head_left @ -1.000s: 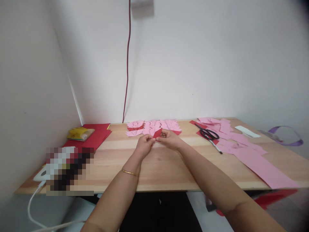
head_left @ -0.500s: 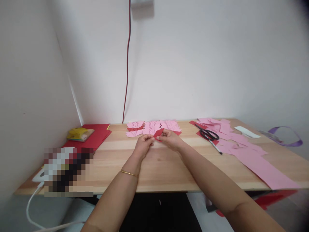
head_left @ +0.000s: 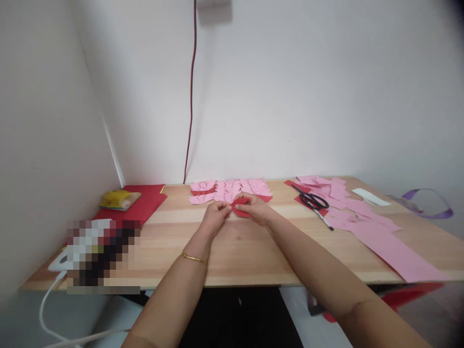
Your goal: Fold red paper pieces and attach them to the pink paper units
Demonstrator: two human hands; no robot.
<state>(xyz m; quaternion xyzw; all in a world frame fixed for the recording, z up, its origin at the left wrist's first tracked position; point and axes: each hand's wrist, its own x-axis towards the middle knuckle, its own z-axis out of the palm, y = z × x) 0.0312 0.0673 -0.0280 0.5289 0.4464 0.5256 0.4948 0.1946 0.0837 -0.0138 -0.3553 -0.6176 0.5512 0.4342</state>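
Observation:
A small red paper piece (head_left: 239, 208) is held between both hands above the middle of the wooden table (head_left: 239, 261). My left hand (head_left: 216, 215) pinches its left end, fingers closed. My right hand (head_left: 253, 209) grips the right part, with the thumb in front and fingers behind. Just beyond the hands lie rows of pink cut paper pieces (head_left: 228, 189), with some red ones among them. The hands partly cover the red paper, so its full shape is hidden.
Black scissors (head_left: 314, 200) and a pen (head_left: 323, 220) lie by pink paper scraps (head_left: 377, 241) on the right. Red sheets (head_left: 147, 203) and a yellow packet (head_left: 119, 200) are at left, behind a white device (head_left: 58, 260) with a cable. A white strip (head_left: 370, 197) lies back right.
The red paper has turned between my fingers; its raised upper corner has come down. My right fingers have shifted slightly left around it. My left hand has barely moved.

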